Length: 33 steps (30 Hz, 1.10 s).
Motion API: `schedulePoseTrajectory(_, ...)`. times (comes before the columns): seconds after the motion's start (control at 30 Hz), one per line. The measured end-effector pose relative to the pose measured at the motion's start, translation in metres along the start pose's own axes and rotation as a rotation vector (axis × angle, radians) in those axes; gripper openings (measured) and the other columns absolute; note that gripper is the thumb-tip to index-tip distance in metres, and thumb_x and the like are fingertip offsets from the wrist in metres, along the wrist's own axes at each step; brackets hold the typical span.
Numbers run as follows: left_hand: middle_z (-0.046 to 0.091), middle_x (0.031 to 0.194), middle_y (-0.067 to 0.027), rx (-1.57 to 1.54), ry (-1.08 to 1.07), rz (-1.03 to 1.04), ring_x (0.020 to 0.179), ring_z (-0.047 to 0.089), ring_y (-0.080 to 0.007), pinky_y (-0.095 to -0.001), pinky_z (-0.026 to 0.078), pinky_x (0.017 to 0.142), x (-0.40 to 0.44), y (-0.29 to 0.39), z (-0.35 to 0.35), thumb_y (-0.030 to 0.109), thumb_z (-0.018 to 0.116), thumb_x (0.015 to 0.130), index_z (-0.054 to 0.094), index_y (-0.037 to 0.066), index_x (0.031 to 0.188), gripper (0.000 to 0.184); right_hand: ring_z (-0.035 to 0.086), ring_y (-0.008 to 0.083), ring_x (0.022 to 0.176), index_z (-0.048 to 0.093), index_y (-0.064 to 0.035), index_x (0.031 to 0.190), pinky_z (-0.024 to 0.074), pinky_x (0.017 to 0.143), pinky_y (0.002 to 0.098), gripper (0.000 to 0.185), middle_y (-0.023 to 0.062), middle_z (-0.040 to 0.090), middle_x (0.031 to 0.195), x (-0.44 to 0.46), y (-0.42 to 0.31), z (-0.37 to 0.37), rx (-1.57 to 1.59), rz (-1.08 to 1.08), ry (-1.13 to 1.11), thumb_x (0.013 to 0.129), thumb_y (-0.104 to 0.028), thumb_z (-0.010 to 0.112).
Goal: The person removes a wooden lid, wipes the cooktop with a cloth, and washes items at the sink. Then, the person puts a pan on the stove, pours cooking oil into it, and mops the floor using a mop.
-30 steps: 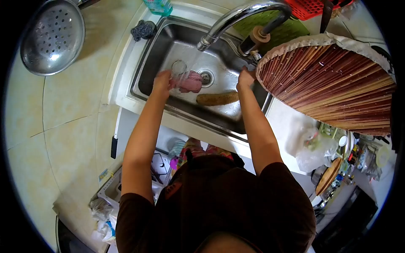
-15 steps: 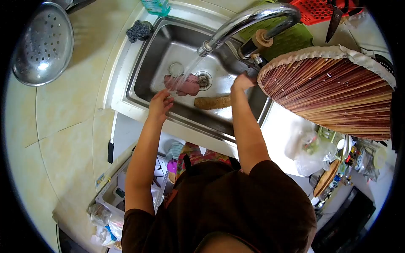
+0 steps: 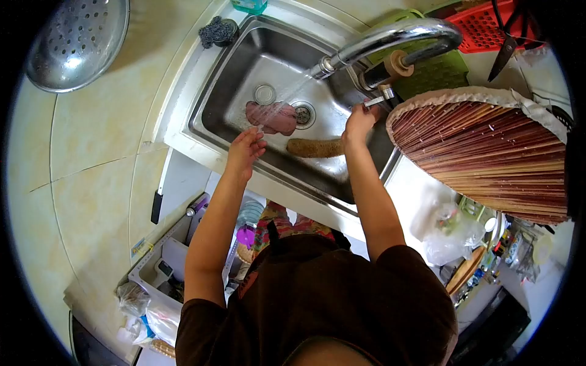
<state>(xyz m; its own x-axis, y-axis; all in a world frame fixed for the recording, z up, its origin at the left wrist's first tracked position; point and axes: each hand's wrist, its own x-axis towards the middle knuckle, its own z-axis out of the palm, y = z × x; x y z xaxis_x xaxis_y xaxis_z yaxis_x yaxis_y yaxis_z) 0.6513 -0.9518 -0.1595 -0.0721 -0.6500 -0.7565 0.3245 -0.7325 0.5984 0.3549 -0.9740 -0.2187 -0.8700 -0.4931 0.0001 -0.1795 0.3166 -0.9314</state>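
Brown shirt point(image 3: 342, 299): nearest, at the bottom of the view, with both bare arms reaching over the sink point(image 3: 281, 174).
Left hand point(image 3: 244, 151): over the near side of the sink, fingers loosely bent and a little apart, no object seen in them; fingertips at the foot of the water, just beside the pink piece.
Right hand point(image 3: 360, 124): fingers bent at the end of the tap lever point(image 3: 379, 97); whether they are clamped on it, I cannot tell.
Brown root, by its look point(image 3: 314, 148): lying in the sink between the hands, one end beside the right wrist.
Pink piece point(image 3: 278, 119): limp and folded on the sink floor, next to the drain point(image 3: 303, 114), under the stream; cloth or meat, I cannot tell.
Round clear thing point(image 3: 264, 94): just beyond the pink piece.
Tap point(image 3: 397, 33): arched over the sink, water running. My judgement: the flow is being set or checked; moving the lever calls for a light wrist, with the left fingers gauging the water.
Scrubber point(image 3: 215, 32): on the sink's far-left rim.
Change: a second ago the left hand was farther in, beside the round clear thing; now it sits nearer the body, and the lever shows more plainly.
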Motion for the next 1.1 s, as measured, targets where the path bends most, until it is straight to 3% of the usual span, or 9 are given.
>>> schedulePoseTrajectory(0.1, 0.062, 0.100, -0.0064, -0.040, -0.009, 0.019, 0.086, 0.061, -0.0185, -0.0317, 0.050, 0.073, -0.001, -0.008, -0.006, 0.025, 0.058, 0.090, 0.056, 0.008, 0.112, 0.028, 0.050, 0.0146, 0.076, 0.052, -0.0013, 0.112, 0.0425, 0.070, 0.0276, 0.033, 0.0061, 0.052, 0.091, -0.035, 0.012, 0.016, 0.314, 0.056, 0.003, 0.079, -0.003, 0.056)
schedulePoseTrajectory(0.17, 0.062, 0.100, -0.0066, -0.065, -0.010, 0.020, 0.086, 0.061, -0.0189, -0.0322, 0.050, 0.073, 0.002, -0.016, -0.012, 0.024, 0.057, 0.091, 0.056, 0.007, 0.112, 0.027, 0.050, 0.0103, 0.073, 0.052, -0.0041, 0.115, 0.0420, 0.067, 0.0247, 0.035, 0.0057, 0.054, 0.096, -0.065, 0.036, 0.033, 0.243, 0.158, -0.341, 0.081, -0.005, 0.058)
schedulePoseTrajectory(0.23, 0.062, 0.101, -0.0071, -0.088, -0.008, 0.008, 0.087, 0.061, -0.0194, -0.0326, 0.050, 0.074, -0.004, -0.017, -0.012, 0.023, 0.056, 0.091, 0.055, 0.007, 0.113, 0.028, 0.053, 0.0330, 0.104, 0.040, -0.0080, 0.132, 0.0407, 0.094, 0.0396, 0.059, 0.0166, 0.051, 0.118, -0.081, 0.102, 0.075, -0.105, 0.151, -0.901, 0.079, -0.008, 0.064)
schedulePoseTrajectory(0.3, 0.062, 0.103, -0.0076, -0.104, -0.002, 0.010, 0.087, 0.061, -0.0197, -0.0329, 0.051, 0.076, -0.012, -0.016, -0.011, 0.023, 0.055, 0.092, 0.054, 0.006, 0.115, 0.029, 0.049, 0.0380, 0.114, 0.035, -0.0107, 0.138, 0.0396, 0.098, 0.0421, 0.065, 0.0208, 0.048, 0.127, -0.109, 0.062, 0.082, -0.377, -0.228, -0.984, 0.080, -0.011, 0.064)
schedulePoseTrajectory(0.5, 0.061, 0.107, -0.0084, -0.124, 0.023, -0.021, 0.091, 0.060, -0.0205, -0.0340, 0.050, 0.080, -0.039, -0.024, -0.009, 0.025, 0.055, 0.092, 0.052, 0.006, 0.118, 0.032, 0.044, 0.0406, 0.122, 0.019, -0.0041, 0.143, 0.0393, 0.101, 0.0414, 0.086, 0.0226, 0.029, 0.143, -0.128, 0.133, 0.133, -0.548, -0.587, -0.870, 0.074, -0.018, 0.068)
schedulePoseTrajectory(0.63, 0.060, 0.111, -0.0102, -0.128, -0.020, -0.059, 0.096, 0.059, -0.0222, -0.0354, 0.049, 0.084, -0.046, -0.028, -0.009, 0.030, 0.058, 0.091, 0.051, 0.007, 0.122, 0.039, 0.049, 0.0384, 0.116, 0.043, -0.0009, 0.126, 0.0440, 0.094, 0.0413, 0.060, 0.0225, 0.043, 0.131, -0.123, 0.147, 0.124, -0.690, -0.630, -0.970, 0.073, -0.016, 0.068)
schedulePoseTrajectory(0.8, 0.055, 0.120, -0.0137, -0.154, -0.043, -0.172, 0.105, 0.055, -0.0277, -0.0405, 0.048, 0.088, -0.030, -0.027, -0.001, 0.041, 0.060, 0.088, 0.047, 0.007, 0.126, 0.053, 0.059, 0.0341, 0.099, 0.060, -0.0023, 0.104, 0.0479, 0.082, 0.0370, 0.036, 0.0198, 0.056, 0.110, -0.107, 0.026, 0.064, -0.458, -0.070, -1.250, 0.071, -0.015, 0.070)
schedulePoseTrajectory(0.97, 0.054, 0.119, -0.0136, -0.123, 0.031, -0.423, 0.106, 0.054, -0.0268, -0.0430, 0.050, 0.087, -0.009, -0.014, 0.037, 0.043, 0.059, 0.089, 0.048, 0.008, 0.126, 0.052, 0.056, 0.0317, 0.095, 0.058, 0.0008, 0.103, 0.0473, 0.080, 0.0367, 0.038, 0.0154, 0.051, 0.104, -0.116, -0.016, 0.007, -0.003, -0.318, -1.055, 0.070, -0.013, 0.070)
schedulePoseTrajectory(1.1, 0.058, 0.111, -0.0109, -0.401, -0.377, -0.199, 0.099, 0.058, -0.0227, -0.0390, 0.052, 0.083, -0.003, -0.011, 0.064, 0.029, 0.052, 0.095, 0.053, 0.007, 0.112, 0.029, 0.052, 0.0284, 0.098, 0.054, 0.0012, 0.100, 0.0471, 0.077, 0.0331, 0.034, 0.0129, 0.047, 0.108, -0.124, -0.085, -0.050, 0.096, -0.432, -1.160, 0.071, -0.006, 0.070)
